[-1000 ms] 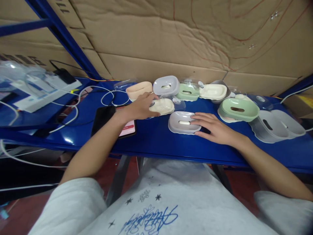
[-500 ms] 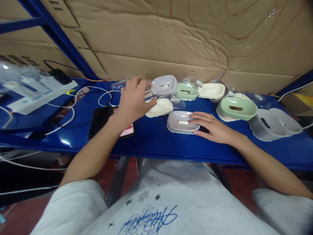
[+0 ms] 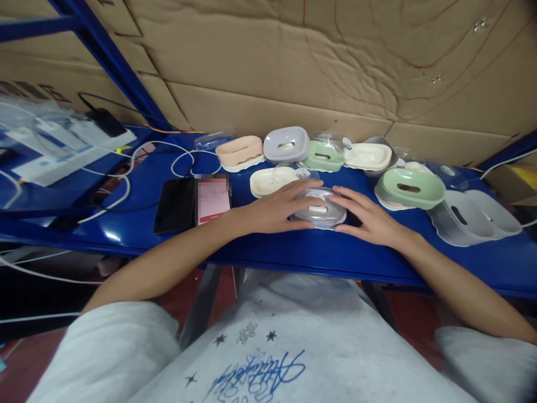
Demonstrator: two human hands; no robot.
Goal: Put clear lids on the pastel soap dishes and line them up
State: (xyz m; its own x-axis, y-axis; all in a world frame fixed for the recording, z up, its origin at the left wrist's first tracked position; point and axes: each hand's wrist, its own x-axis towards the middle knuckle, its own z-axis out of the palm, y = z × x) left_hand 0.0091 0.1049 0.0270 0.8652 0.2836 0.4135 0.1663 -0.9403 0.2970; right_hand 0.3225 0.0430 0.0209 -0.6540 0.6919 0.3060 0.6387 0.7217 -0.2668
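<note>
A grey-lilac soap box [image 3: 328, 225] sits near the front of the blue shelf, covered by a clear lid [image 3: 327, 211]. My left hand [image 3: 274, 210] grips the lid from the left, its thumb and fingers around the rim. From the right, my right hand [image 3: 369, 221] holds the box's side and the lid's edge with curved fingers. A slot shows through the lid, with a pale piece in it. Just behind my left hand lies a cream soap tray [image 3: 268, 182], partly hidden by it.
Behind stand a peach soap box [image 3: 240, 152], a lilac one [image 3: 287, 144], a green one [image 3: 324, 155] and a cream tray [image 3: 369, 155]. On the right are another green box [image 3: 411, 187] and grey parts [image 3: 474, 215]. A phone [image 3: 174, 206] and power strip [image 3: 71, 157] lie left.
My left hand has come from the back left to the front, and a clear lid now covers the soap box. My right hand has stayed at the box, which sits slightly further right.
</note>
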